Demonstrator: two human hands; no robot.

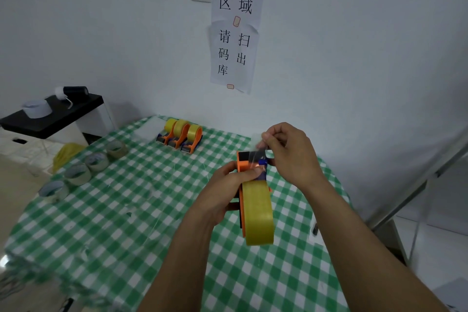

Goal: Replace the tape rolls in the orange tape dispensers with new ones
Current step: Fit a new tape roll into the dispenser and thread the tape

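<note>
Fingers (266,138) of right hand (291,156) pinch tape end (255,156); left hand (225,189) grips dispenser (243,164)

Orange dispenser (243,163) smooth plastic; yellow tape roll (258,213) glossy; checked tablecloth (126,210) slick, shiny; wall notices (235,56) matt paper.

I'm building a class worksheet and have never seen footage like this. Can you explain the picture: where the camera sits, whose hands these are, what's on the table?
No machine here: one camera, worn on a person's head, looks down at their two bare hands. The left hand grips an orange tape dispenser loaded with a full yellow tape roll. The right hand pinches the clear tape end above the dispenser's front. Beneath is a table under a green checked cloth. At its far side stand three more orange dispensers, each carrying a yellow roll. Along the left lie four thinner rolls. Paper signs hang on the wall behind.
</note>
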